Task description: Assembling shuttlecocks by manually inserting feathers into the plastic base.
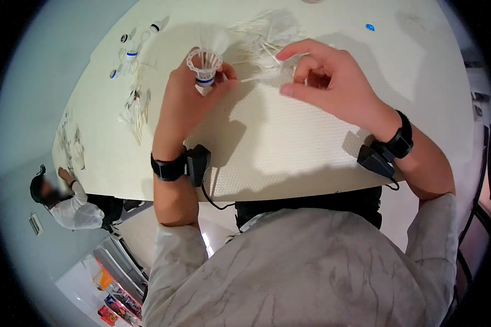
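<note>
My left hand [188, 95] is closed round a partly built shuttlecock [204, 79]. It has a blue band near its base, a toothed white ring [203, 61] above, and some clear or white feathers [213, 38] rising at its far side. To the right, my right hand [332, 82] hovers over the table with thumb and index finger apart. Its other fingers are curled in, and I see nothing firmly held there. Beside its fingertips lies a loose pile of white feathers [270, 35] with thin stems.
Several shuttlecock bases [131, 55] lie at the far left, with a bunch of feathers [133, 117] nearer. A small blue piece [370, 27] lies far right. At the left, another person [71, 204] sits at the white table [289, 158]. Packages stand on a shelf [112, 286] at lower left.
</note>
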{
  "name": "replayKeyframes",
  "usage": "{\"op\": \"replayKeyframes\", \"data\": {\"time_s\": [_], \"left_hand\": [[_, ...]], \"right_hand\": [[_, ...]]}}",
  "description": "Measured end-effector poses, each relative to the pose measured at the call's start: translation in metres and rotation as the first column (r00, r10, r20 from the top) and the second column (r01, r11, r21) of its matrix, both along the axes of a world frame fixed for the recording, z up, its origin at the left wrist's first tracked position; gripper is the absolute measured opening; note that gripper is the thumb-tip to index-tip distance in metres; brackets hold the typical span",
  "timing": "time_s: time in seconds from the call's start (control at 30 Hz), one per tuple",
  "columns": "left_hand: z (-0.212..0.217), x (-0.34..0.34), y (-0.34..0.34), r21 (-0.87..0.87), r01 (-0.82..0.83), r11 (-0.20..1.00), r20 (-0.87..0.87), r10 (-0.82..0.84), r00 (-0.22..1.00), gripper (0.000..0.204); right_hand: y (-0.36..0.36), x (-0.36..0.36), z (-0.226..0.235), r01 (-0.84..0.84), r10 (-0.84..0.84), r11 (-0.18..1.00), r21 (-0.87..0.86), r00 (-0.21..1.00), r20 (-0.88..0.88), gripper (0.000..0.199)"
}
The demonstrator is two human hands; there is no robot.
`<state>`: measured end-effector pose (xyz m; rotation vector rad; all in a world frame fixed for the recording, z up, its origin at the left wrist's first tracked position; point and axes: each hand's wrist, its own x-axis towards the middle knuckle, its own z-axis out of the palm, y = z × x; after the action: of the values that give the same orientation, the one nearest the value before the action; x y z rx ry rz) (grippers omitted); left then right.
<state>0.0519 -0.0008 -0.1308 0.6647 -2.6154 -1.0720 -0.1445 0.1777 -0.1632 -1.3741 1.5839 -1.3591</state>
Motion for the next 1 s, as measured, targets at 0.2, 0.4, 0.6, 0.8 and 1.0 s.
{"op": "replayKeyframes", "data": {"time_s": [0.2, 0.4, 0.6, 0.8, 1.0], "left_hand": [[-0.009, -0.004, 0.024, 0.203, 0.095, 0.975, -0.112, -0.073, 0.991, 0.030], [-0.015, -0.008, 0.032, 0.344, 0.095, 0.934, -0.248, -0.007, 0.969, 0.029], [-0.012, -0.009, 0.037, 0.141, -0.008, 0.990, -0.185, 0.034, 0.982, 0.018], [-0.024, -0.009, 0.051, 0.208, -0.025, 0.978, -0.294, 0.087, 0.952, 0.011], [-0.018, -0.009, 0.052, 0.437, 0.014, 0.899, -0.265, 0.113, 0.958, 0.010]], "right_hand": [[0.001, 0.001, 0.005, -0.084, 0.084, 0.996, 0.011, 0.995, -0.058, 0.021], [0.001, 0.001, 0.004, -0.014, 0.008, 0.999, 0.044, 0.992, 0.125, 0.018], [-0.001, -0.005, 0.005, 0.062, -0.066, 0.998, 0.023, 0.963, 0.262, 0.021], [0.003, -0.001, 0.002, 0.035, -0.044, 0.999, 0.036, 0.956, 0.289, 0.019], [0.002, -0.001, 0.003, 0.010, -0.001, 0.999, -0.032, 0.964, 0.268, 0.015]]}}
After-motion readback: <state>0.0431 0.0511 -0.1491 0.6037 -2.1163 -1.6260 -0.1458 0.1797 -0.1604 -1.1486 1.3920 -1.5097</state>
